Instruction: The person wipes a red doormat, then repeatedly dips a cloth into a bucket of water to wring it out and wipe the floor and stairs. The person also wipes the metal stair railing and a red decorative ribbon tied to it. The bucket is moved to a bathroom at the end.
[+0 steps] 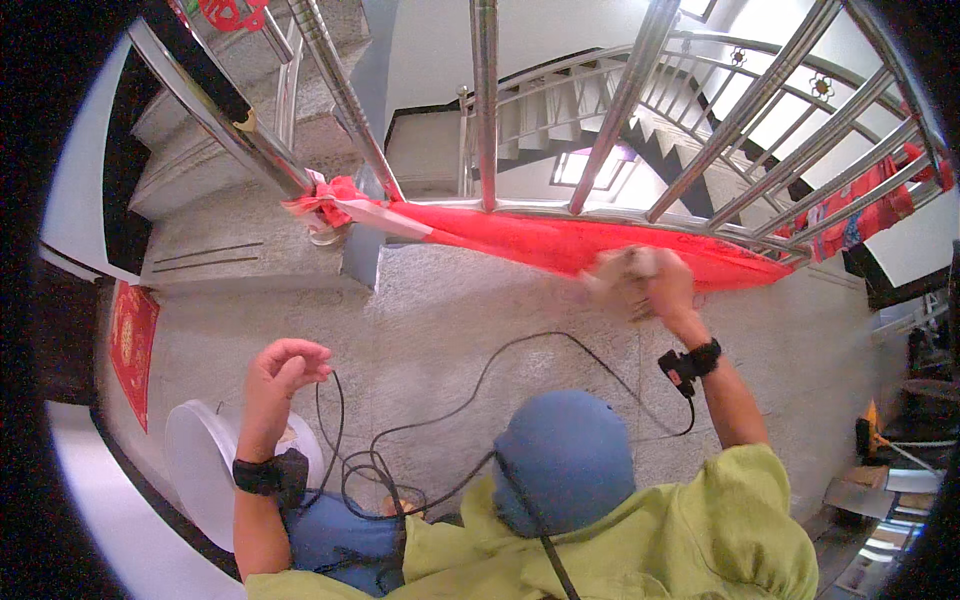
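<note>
My right hand (670, 283) is closed around a crumpled pale cloth (626, 281), blurred by motion. The cloth lies against or just before a long red fabric (517, 244) along the foot of the stainless steel railing (485, 105). At its left end the fabric is knotted around a post, where a pale pink ribbon (382, 216) also shows. My left hand (289, 364) hovers above the floor with nothing in it, its fingers loosely curled and the thumb apart. Both wrists wear black strapped devices with cables.
A black cable (450, 416) loops across the speckled floor (450, 307). Beside my left forearm stands a white bucket (199, 465). Steps (225, 180) rise at left, near a red printed mat (133, 345). Patterned red cloth (862, 199) hangs on the right railing. A broom (870, 431) and cardboard lie at far right.
</note>
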Demonstrator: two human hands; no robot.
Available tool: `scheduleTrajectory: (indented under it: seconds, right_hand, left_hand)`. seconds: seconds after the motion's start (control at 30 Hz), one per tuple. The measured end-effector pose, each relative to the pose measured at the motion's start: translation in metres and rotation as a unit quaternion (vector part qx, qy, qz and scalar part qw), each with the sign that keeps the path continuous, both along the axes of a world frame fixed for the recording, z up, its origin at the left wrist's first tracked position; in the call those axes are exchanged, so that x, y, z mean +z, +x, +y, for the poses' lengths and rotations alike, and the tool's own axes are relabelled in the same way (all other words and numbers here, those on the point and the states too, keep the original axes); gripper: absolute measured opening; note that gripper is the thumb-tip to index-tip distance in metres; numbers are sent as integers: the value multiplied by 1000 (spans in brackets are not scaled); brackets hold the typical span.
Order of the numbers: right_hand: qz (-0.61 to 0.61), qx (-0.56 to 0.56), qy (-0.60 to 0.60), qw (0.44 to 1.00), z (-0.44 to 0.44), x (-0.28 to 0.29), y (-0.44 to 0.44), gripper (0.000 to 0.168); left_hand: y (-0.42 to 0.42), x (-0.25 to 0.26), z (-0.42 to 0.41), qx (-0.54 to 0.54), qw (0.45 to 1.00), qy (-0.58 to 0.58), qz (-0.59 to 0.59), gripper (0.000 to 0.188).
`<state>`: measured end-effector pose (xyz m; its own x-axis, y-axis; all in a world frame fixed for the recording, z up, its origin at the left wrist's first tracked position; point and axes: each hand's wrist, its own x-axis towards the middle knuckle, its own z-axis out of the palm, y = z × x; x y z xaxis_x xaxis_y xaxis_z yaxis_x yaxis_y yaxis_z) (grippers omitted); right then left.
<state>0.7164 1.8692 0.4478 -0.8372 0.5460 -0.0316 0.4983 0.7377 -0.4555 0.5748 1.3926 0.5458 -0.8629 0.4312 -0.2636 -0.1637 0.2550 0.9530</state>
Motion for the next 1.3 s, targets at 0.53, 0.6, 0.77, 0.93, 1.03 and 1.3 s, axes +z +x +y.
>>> scheduleTrajectory:
  seconds: [0.53, 0.6, 0.77, 0.93, 1.03, 1.3]
  right_hand:
    - [72, 254, 226, 938, -4, -16, -99, 47]
    - [-24, 269, 301, 915, -5, -3, -105, 40]
    - [-101, 284, 386, 872, 8, 24, -76, 24]
    - [-63, 212, 313, 924, -1, 15, -12, 17]
    - [85, 16, -125, 988, 44, 8, 52, 22]
    - [382, 20, -33, 923, 59, 6, 9, 36]
  left_hand:
    - [-10, -31, -4, 85, 996, -19, -26, 11]
    - [-7, -31, -7, 90, 995, -14, -37, 11]
    - [4, -22, -7, 37, 997, -62, 20, 11]
    - [7, -20, -9, 17, 998, -49, 31, 12]
    - [3, -24, -4, 36, 999, -38, 5, 12]
    - [-21, -51, -1, 101, 993, -58, -21, 9]
